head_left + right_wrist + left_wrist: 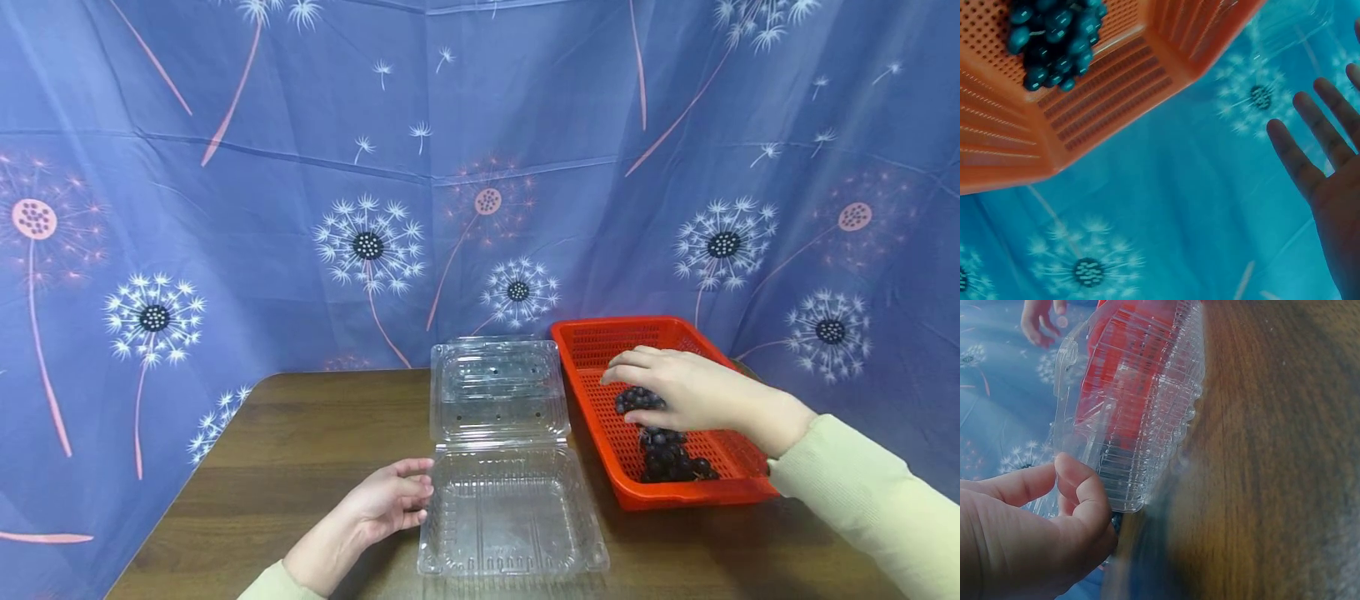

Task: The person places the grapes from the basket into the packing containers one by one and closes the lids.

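Note:
A clear plastic clamshell box (423, 560) lies unfolded on the table, its lid (498, 408) laid back toward the curtain. At its left side my left hand (393, 502) pinches the rim between thumb and finger, as the left wrist view shows up close. To the right, bunches of dark grapes (667, 463) lie in a red plastic basket (630, 497). Over that basket hovers my right hand (678, 387), holding nothing, and it partly covers the grapes from the head camera. Its fingers (1291, 156) are spread and straight in the right wrist view.
The brown wooden table (322, 433) runs up to a blue curtain (285, 242) with a dandelion print. The basket stands close beside the box's right edge, its walls rising higher than the box.

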{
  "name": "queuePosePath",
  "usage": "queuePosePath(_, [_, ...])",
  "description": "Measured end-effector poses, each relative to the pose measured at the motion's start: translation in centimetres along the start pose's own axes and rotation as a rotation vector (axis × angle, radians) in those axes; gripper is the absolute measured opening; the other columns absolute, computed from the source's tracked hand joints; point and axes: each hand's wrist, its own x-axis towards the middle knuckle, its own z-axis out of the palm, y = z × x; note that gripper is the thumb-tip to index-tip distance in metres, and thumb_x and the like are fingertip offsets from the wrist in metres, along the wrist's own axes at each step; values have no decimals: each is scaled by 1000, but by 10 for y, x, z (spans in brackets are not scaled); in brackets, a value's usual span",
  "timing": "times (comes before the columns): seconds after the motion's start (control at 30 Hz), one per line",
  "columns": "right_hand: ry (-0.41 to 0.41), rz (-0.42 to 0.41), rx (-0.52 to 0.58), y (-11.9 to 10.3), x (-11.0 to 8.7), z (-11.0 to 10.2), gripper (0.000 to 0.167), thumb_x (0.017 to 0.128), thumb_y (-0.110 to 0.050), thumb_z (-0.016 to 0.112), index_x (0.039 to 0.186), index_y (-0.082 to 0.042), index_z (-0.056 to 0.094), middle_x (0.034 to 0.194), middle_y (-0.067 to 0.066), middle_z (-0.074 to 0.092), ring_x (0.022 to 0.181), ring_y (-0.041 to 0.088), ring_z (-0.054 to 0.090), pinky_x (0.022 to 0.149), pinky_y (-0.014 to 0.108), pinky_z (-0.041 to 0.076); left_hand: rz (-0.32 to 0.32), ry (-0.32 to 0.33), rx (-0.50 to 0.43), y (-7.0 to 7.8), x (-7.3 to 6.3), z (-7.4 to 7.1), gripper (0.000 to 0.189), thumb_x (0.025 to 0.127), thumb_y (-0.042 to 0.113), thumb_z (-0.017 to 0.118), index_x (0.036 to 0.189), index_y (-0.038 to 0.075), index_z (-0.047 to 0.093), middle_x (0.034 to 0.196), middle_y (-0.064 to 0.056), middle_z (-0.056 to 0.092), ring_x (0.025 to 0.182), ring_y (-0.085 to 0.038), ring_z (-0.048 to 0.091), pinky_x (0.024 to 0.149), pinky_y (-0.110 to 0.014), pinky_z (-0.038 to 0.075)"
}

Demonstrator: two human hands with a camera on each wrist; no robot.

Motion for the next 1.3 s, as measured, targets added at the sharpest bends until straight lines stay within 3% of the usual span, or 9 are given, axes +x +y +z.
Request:
queuePosePath(0.17, [-78,137,56,21,-3,6,46,79,-33,74,120,-20,58,115,-4,58,107,20,55,80,41,52,1,0,-4,0,1,-1,52,83,-3,57,130,-2,36,93,-1,47,74,-8,53,67,-21,47])
queuePosePath(0.3, [-142,231,117,38,-5,16,44,81,-34,72,120,-20,58,117,-1,58,111,26,54,87,47,49,2,6,-2,0,1,-2,52,83,-3,56,131,-3,35,94,-1,46,75,-8,53,68,-21,47])
queuePosePath(0.47, [-189,316,173,54,-8,28,44,82,-33,72,121,-17,58,120,4,57,114,31,52,91,52,45,2,11,2,1,1,-2,54,83,-4,56,132,-3,34,95,-2,45,76,-9,52,68,-21,47])
queuePosePath(0.7, [-226,391,246,70,-12,48,49,82,-36,71,122,-12,58,123,11,56,114,36,52,91,55,45,1,13,5,1,1,-3,53,83,-4,55,132,-3,35,95,-2,45,76,-9,52,68,-22,46])
queuePosePath(0.97, [-363,500,327,90,-15,73,52,82,-34,71,124,-8,55,127,22,50,115,42,50,92,59,42,6,5,-4,0,2,-1,54,82,-4,56,131,-4,35,92,-1,48,75,-9,52,68,-22,47])
queuePosePath(1.3, [-495,549,340,99,-21,97,59,79,-36,73,125,-5,54,133,32,42,117,47,46,92,60,41,0,0,-17,0,3,1,53,82,-3,57,131,-3,36,92,-1,48,75,-8,52,68,-22,47])
